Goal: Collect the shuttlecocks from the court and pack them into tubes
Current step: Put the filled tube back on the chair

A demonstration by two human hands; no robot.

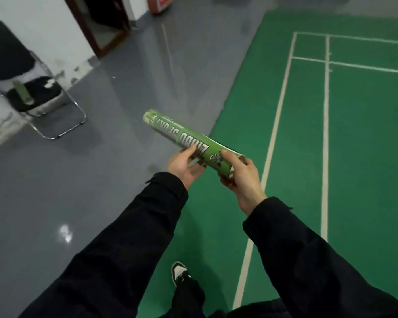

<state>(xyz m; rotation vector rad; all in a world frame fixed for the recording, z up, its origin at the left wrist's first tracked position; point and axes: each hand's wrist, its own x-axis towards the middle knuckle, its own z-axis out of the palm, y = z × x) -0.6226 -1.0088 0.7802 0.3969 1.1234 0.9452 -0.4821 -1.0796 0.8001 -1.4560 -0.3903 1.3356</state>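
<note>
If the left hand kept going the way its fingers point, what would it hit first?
Almost at once the green shuttlecock tube: the left hand already cradles it from below, fingers aimed up and right at its body. Beyond lies the green court, though depth is unclear.

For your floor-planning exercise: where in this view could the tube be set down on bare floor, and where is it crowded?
Free: the grey floor between the chair and the green court, and the court itself across its white lines. Crowded: the chair seat, which already bears a second tube, and the wall corner behind it.
</note>
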